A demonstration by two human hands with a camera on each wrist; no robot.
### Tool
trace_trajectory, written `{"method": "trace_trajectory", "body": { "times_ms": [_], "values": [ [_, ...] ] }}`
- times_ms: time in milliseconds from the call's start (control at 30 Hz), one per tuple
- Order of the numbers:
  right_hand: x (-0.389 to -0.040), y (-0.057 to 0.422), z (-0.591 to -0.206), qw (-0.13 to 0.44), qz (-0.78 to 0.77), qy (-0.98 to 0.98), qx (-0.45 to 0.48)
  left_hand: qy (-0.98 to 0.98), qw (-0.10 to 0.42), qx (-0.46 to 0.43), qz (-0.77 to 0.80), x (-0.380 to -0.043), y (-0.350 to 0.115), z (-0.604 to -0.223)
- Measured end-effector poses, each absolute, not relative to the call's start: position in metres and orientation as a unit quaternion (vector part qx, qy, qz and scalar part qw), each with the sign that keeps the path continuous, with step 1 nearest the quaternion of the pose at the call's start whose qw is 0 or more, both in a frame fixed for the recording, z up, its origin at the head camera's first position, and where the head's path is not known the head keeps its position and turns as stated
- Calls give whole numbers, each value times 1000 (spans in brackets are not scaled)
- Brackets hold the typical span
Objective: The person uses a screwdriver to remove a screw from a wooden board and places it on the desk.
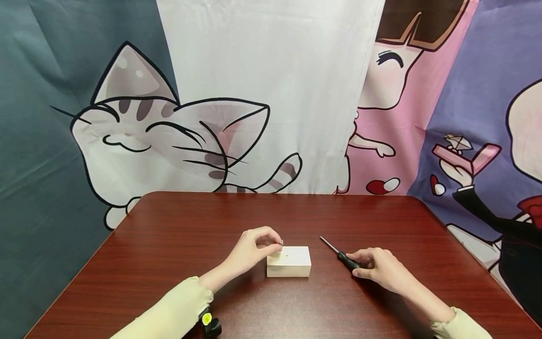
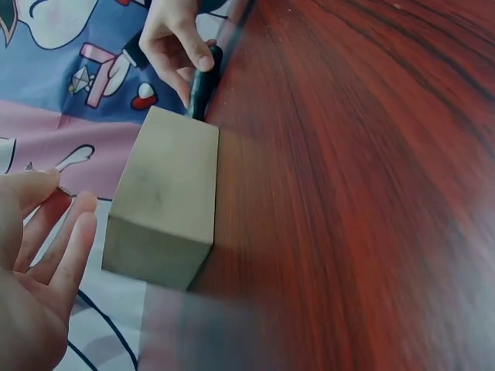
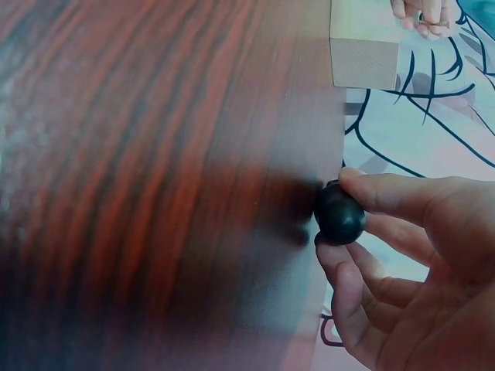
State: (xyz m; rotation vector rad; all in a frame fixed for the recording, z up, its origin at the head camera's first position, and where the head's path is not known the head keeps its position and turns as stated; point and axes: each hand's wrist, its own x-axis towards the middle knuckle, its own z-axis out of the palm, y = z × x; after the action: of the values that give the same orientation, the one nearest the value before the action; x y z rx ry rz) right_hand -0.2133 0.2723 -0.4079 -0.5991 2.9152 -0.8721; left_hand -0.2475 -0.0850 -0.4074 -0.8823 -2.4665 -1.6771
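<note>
Between thumb and fingertips, my left hand [image 1: 255, 248] pinches a small metal screw [image 1: 281, 242], mostly hidden by the fingers. That hand is over the left back corner of a pale wooden block [image 1: 289, 270]. A small dark hole shows in the block's top face. My right hand [image 1: 383, 268] grips the black handle of a screwdriver [image 1: 348, 262], its shaft pointing away and to the left. In the right wrist view the rounded butt of the screwdriver handle [image 3: 340, 215] sits between thumb and fingers, close over the table.
The dark red wooden table [image 1: 203, 221] carries the block near its middle, with the screwdriver to its right. A cloth backdrop [image 1: 271, 70] with cartoon figures hangs behind the table's far edge. A black device [image 1: 210, 324] is by the left sleeve.
</note>
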Motion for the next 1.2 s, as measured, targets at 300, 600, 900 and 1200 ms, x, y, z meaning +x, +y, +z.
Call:
{"method": "trace_trajectory", "body": {
  "times_ms": [300, 600, 900, 1200],
  "values": [
    [-214, 273, -409, 20, -279, 940, -193, -802, 25, -278, -528, -247, -116, -412],
    [-213, 272, -408, 13, -267, 946, -182, -821, 60, -269, -500, -252, -150, -416],
    [-209, 269, -407, 14, -266, 948, -175, -856, 127, -238, -440, -256, -188, -425],
    [-209, 271, -409, 19, -272, 946, -176, -887, 148, -208, -385, -261, -208, -430]
  ]
}}
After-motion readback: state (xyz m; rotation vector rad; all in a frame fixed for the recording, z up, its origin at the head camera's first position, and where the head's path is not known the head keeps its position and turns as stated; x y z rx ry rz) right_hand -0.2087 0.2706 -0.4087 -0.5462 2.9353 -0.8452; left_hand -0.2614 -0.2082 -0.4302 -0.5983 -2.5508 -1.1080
